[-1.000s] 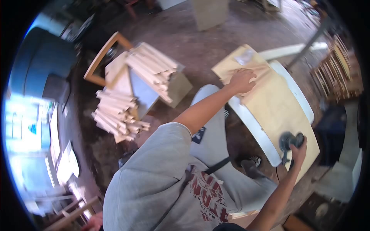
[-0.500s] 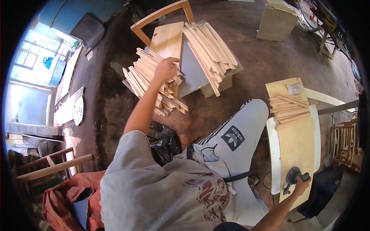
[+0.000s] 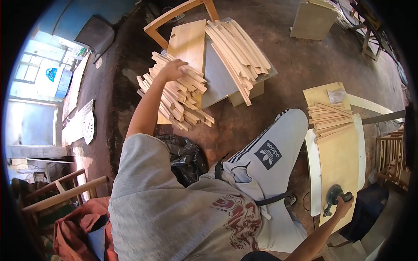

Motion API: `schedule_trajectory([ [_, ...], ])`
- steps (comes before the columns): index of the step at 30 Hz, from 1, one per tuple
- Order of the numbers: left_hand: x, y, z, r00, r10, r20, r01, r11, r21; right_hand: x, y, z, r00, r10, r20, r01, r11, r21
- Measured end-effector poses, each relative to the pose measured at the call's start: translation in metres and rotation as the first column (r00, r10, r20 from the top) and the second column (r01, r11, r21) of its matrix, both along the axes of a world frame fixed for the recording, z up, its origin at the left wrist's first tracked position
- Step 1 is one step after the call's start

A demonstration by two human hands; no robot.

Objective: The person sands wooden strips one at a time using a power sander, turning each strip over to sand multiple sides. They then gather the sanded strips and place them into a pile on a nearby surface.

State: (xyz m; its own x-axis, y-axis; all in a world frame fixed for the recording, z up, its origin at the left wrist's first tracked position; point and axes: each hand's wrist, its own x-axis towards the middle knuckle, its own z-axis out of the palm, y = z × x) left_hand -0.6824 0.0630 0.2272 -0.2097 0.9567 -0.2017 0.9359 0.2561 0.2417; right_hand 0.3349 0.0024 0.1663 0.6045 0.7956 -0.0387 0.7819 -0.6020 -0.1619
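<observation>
My left hand [image 3: 173, 71] is stretched out over a loose pile of pale wooden strips [image 3: 180, 93], its fingers apart above the upper part of the pile. The strips lie criss-cross, partly on a wooden board [image 3: 187, 41]. At the lower right my right hand [image 3: 345, 208] is wrapped round the handle of a dark green power sander [image 3: 334, 194]. The sander stands on a long light plywood board [image 3: 337, 161]. A smaller stack of strips [image 3: 330, 118] lies at the far end of that board.
A second, neater stack of strips [image 3: 239, 50] lies on the grey tabletop [image 3: 220, 85]. Behind it stands a wooden frame [image 3: 174, 19]. A black plastic bag [image 3: 185, 158] is on the floor by my left side, and a red cloth [image 3: 80, 228] hangs at lower left.
My left hand has moved left and slightly up over the pile, and its fingers have spread. My right hand stays on the sander. The whole view has shifted slightly.
</observation>
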Motion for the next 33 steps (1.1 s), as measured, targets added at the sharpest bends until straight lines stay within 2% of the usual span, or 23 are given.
schedule_trajectory([
  [1,0.023,0.008,-0.012,0.993,-0.12,-0.021,0.114,0.974,-0.194,-0.002,-0.001,0.002,1.0,-0.014,-0.001,0.014,1.0,0.001],
  [2,0.043,0.011,-0.009,0.99,-0.139,-0.008,0.129,0.935,-0.33,-0.003,-0.002,0.002,1.0,-0.025,-0.004,0.025,1.0,0.0],
  [5,0.107,0.003,0.023,0.964,-0.188,-0.189,0.116,0.935,-0.335,-0.006,-0.003,0.004,1.0,-0.028,-0.005,0.028,1.0,0.003],
  [8,0.103,0.006,0.004,0.949,-0.223,-0.221,0.123,0.912,-0.391,-0.001,-0.004,-0.002,1.0,-0.014,0.003,0.014,1.0,0.002],
  [14,0.096,-0.007,-0.009,0.932,-0.29,-0.219,0.261,0.953,-0.152,-0.002,-0.005,-0.002,1.0,-0.014,-0.012,0.014,1.0,0.002],
  [17,0.098,-0.012,-0.012,0.895,-0.298,-0.333,0.318,0.948,0.008,-0.001,-0.006,-0.004,1.0,0.002,-0.008,-0.002,1.0,0.02],
  [20,0.1,-0.006,-0.006,0.833,-0.364,-0.417,0.429,0.9,0.071,0.003,-0.004,-0.007,0.999,0.005,-0.033,-0.005,1.0,0.007],
  [26,0.122,0.026,0.009,0.753,-0.449,-0.482,0.537,0.842,0.054,0.0,-0.006,-0.005,0.999,-0.006,-0.047,0.007,1.0,0.008],
  [29,0.133,0.055,-0.001,0.678,-0.529,-0.51,0.631,0.775,0.036,-0.004,-0.005,-0.003,0.999,-0.014,-0.047,0.014,1.0,0.001],
  [33,0.14,0.088,-0.032,0.589,-0.528,-0.612,0.678,0.735,0.019,-0.006,-0.007,-0.001,0.998,-0.024,-0.055,0.024,1.0,-0.003],
])
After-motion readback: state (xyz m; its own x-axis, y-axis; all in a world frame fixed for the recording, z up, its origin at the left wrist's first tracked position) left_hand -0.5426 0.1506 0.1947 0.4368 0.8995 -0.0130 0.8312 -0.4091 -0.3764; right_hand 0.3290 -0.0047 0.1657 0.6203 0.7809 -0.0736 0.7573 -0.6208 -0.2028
